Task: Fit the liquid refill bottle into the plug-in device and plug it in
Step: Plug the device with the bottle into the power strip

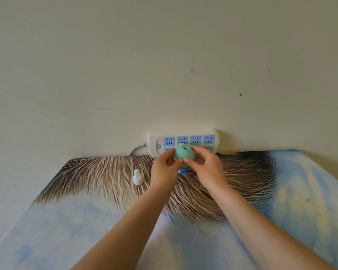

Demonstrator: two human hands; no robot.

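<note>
The green dome-shaped plug-in device (pixel 184 152) is held between both hands in front of the lower row of a white power strip (pixel 154 142) with blue sockets. My left hand (pixel 164 166) grips its left side and my right hand (pixel 205 164) grips its right side. The refill bottle (pixel 183 170) shows only as a blue-and-white bottom edge below the device, between my hands. I cannot tell whether the device's pins are in a socket; they are hidden.
The power strip leans against a cream wall (pixel 164 65), its cord (pixel 137 149) looping out to the left. A white bottle cap (pixel 137 177) stands on the printed cloth (pixel 105 221), left of my left hand.
</note>
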